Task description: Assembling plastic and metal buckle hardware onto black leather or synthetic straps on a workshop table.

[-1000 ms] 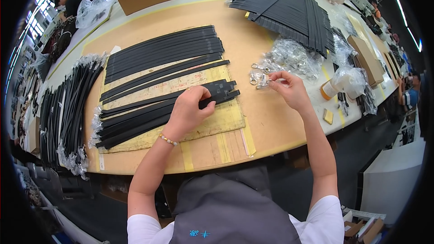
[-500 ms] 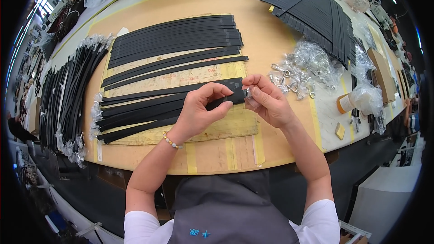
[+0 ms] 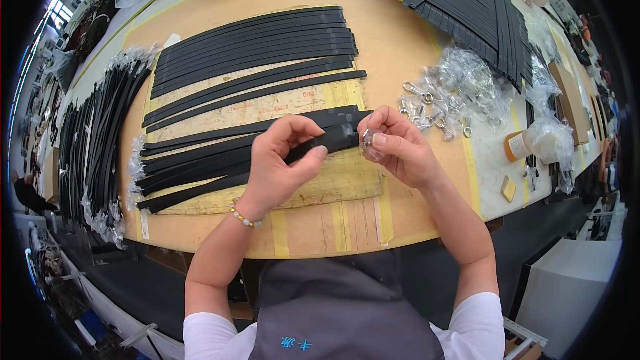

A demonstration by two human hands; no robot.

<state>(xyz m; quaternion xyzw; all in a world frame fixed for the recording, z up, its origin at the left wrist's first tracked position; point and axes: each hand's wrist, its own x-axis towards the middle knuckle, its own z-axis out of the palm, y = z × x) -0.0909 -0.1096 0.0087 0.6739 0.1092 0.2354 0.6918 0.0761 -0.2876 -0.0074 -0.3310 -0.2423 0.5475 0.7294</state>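
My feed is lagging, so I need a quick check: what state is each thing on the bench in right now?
Left hand: gripping the end of a black strap.
Right hand: pinching a small metal clasp at the strap's end.
Loose straps: lying flat in rows.
Bagged clasps: heaped, some spilled out.
Bundled straps: wrapped in plastic.

One camera sits on the person's head. It looks straight down, close over the wooden table (image 3: pixel 400 60). Edges look bent.

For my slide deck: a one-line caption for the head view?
Left hand grips a black strap while right hand holds a metal clasp at its end.
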